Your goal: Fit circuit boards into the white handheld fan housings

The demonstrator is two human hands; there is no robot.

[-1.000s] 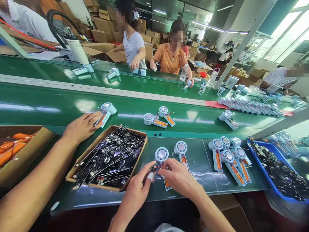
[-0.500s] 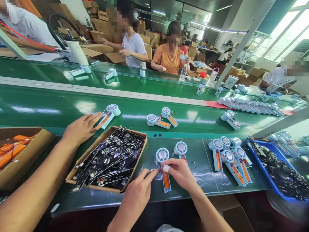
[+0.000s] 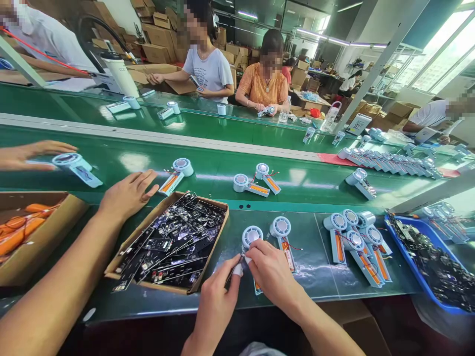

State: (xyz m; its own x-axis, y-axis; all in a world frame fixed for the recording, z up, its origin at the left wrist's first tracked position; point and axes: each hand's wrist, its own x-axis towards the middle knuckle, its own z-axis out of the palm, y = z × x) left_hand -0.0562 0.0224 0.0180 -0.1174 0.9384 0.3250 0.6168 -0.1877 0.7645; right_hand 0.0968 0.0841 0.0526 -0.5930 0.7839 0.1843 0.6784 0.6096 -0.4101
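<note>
Both hands are brought together at the near edge of the green work mat (image 3: 308, 277), fingertips almost meeting. By the left hand (image 3: 218, 296) a thin dark piece (image 3: 230, 271) is pinched between thumb and forefinger, with a white cot worn on 1 fingertip; the other fingers are curled in. What the piece is cannot be told. The right hand (image 3: 272, 274) is folded over the body of a fan unit (image 3: 252, 236), gripped from above, so that only the round white head and a strip of the orange lower end are seen. The unit is laid flat on the mat, just right of a cardboard box (image 3: 200, 200) filled with black circuit boards. A 2nd fan unit (image 3: 281, 228) is placed just beside the right hand, apart from it, with red wires trailing from it.

Further right, a cluster of fan units (image 3: 352, 240) is heaped on the mat, and beyond it a blue tray (image 3: 445, 306) of dark parts is seen. A co-worker's hand (image 3: 126, 195) is spread open and flat at the edge of the conveyor belt (image 3: 111, 158), near a fan unit on the belt (image 3: 177, 174) but not touching it. At the far left, another hand (image 3: 33, 153) is laid against a pale blue unit (image 3: 76, 167).
</note>
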